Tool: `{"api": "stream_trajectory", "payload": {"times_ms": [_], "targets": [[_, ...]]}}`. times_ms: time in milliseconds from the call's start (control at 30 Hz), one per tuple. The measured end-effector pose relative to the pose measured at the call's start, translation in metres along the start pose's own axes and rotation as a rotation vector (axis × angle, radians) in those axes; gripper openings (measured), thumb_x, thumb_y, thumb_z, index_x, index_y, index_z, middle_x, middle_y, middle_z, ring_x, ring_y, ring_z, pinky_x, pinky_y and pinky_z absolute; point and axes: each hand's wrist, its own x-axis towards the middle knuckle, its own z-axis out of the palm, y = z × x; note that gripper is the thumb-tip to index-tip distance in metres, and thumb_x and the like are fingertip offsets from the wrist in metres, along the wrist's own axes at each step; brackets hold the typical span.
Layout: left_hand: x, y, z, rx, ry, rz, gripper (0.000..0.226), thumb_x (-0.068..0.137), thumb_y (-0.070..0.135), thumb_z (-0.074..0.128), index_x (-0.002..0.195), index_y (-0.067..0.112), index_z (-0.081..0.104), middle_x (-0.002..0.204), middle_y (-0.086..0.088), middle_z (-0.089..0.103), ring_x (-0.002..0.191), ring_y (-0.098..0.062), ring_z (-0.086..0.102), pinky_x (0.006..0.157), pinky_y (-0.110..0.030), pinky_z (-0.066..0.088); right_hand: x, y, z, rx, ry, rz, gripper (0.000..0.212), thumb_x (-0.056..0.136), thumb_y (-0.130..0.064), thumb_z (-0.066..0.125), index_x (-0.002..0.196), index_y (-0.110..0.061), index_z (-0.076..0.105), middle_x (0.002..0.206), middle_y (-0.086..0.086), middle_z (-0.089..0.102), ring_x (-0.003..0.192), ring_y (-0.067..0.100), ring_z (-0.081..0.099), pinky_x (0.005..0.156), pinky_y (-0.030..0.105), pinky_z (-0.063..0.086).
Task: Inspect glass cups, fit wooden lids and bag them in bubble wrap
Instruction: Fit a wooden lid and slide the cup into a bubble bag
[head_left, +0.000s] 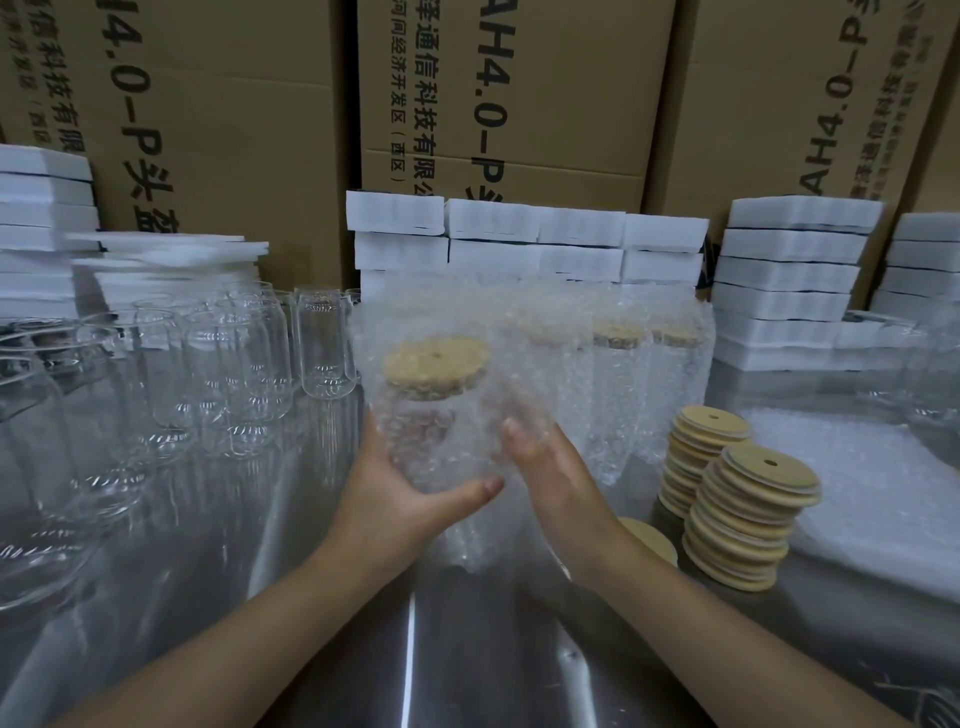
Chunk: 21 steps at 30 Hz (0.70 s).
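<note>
A glass cup with a wooden lid (435, 364) sits inside a bubble-wrap bag (441, 447), held above the steel table at the centre. My left hand (400, 493) grips the bagged cup from below and the left, thumb across the front. My right hand (550, 467) touches the bag's right side with its fingers against the wrap. Several bare glass cups (244, 364) stand on the left. Several bagged, lidded cups (618, 364) stand behind on the right. Two stacks of wooden lids (748, 514) stand at the right.
A pile of flat bubble-wrap bags (872, 483) lies at the far right. White foam blocks (524, 239) are stacked along the back, in front of large cardboard boxes (498, 104). The steel table (467, 649) runs to the near edge.
</note>
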Motion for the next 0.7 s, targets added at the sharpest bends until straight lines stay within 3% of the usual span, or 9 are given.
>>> {"api": "stream_trajectory", "payload": {"times_ms": [67,200,300,367,433,500,567,633,700], "targets": [[0.002,-0.001,-0.002,-0.068,0.078,0.004,0.083,0.053,0.035,0.086,0.125,0.008,0.055,0.11,0.004,0.073,0.103,-0.012,0.07,0.086,-0.021,0.054,0.002,0.002,-0.002,0.007,-0.003,0.035,0.057,0.07,-0.077,0.043,0.122,-0.055,0.043,0.125,-0.043,0.047,0.125,-0.02,0.035,0.097,0.004,0.031],[0.004,-0.001,-0.006,-0.147,0.222,0.011,0.079,0.056,0.04,0.082,0.123,0.011,0.054,0.106,0.008,0.074,0.097,-0.008,0.071,0.077,-0.014,0.053,0.007,0.011,-0.003,-0.014,-0.062,0.072,0.089,0.069,-0.085,0.039,0.139,-0.031,0.047,0.14,-0.017,0.05,0.13,-0.003,0.043,0.117,0.036,0.028],[0.005,-0.001,-0.01,-0.204,0.308,0.009,0.081,0.059,0.044,0.08,0.128,0.015,0.05,0.108,0.004,0.072,0.1,-0.012,0.07,0.082,-0.022,0.055,0.009,0.016,-0.002,-0.003,-0.134,0.117,0.083,0.068,-0.088,0.041,0.132,-0.036,0.053,0.135,-0.015,0.056,0.128,0.004,0.048,0.115,0.041,0.031],[0.006,-0.001,-0.011,-0.25,0.346,-0.001,0.087,0.06,0.047,0.079,0.133,0.014,0.045,0.114,0.0,0.07,0.105,-0.016,0.068,0.091,-0.035,0.054,0.009,0.019,0.001,-0.039,-0.19,0.178,0.074,0.069,-0.09,0.039,0.126,-0.045,0.055,0.129,-0.014,0.06,0.119,0.007,0.056,0.107,0.042,0.039],[0.007,0.0,-0.012,-0.268,0.367,-0.003,0.09,0.062,0.049,0.078,0.138,0.015,0.042,0.12,-0.003,0.068,0.11,-0.019,0.066,0.096,-0.039,0.051,0.009,0.024,0.001,-0.104,-0.232,0.259,0.079,0.064,-0.096,0.036,0.121,-0.046,0.057,0.119,-0.008,0.066,0.105,0.01,0.059,0.093,0.036,0.043],[0.006,0.001,-0.013,-0.25,0.378,0.0,0.08,0.063,0.05,0.076,0.133,0.023,0.046,0.119,0.001,0.068,0.11,-0.016,0.066,0.09,-0.029,0.053,0.009,0.025,0.001,-0.203,-0.259,0.292,0.077,0.056,-0.102,0.027,0.096,-0.048,0.066,0.087,-0.003,0.072,0.079,0.007,0.062,0.075,0.028,0.041],[0.006,0.002,-0.012,-0.26,0.368,-0.024,0.071,0.063,0.05,0.074,0.126,0.03,0.048,0.115,0.004,0.069,0.107,-0.015,0.068,0.085,-0.027,0.053,0.009,0.021,-0.001,-0.279,-0.222,0.267,0.071,0.049,-0.104,0.019,0.064,-0.051,0.064,0.06,-0.017,0.064,0.058,-0.007,0.057,0.065,0.021,0.038],[0.006,0.002,-0.01,-0.293,0.334,-0.056,0.07,0.062,0.049,0.073,0.124,0.029,0.048,0.11,0.003,0.071,0.105,-0.019,0.069,0.087,-0.035,0.053,0.007,0.014,0.0,-0.219,-0.169,0.174,0.057,0.051,-0.102,0.029,0.07,-0.059,0.061,0.069,-0.032,0.062,0.068,-0.017,0.057,0.068,0.017,0.041],[0.004,0.003,-0.007,-0.32,0.291,-0.077,0.069,0.063,0.049,0.072,0.124,0.027,0.048,0.109,0.001,0.072,0.105,-0.022,0.069,0.092,-0.043,0.053,0.006,0.013,-0.001,-0.093,-0.179,0.102,0.052,0.059,-0.087,0.057,0.103,-0.06,0.054,0.102,-0.03,0.065,0.099,-0.009,0.061,0.084,0.024,0.05]]}}
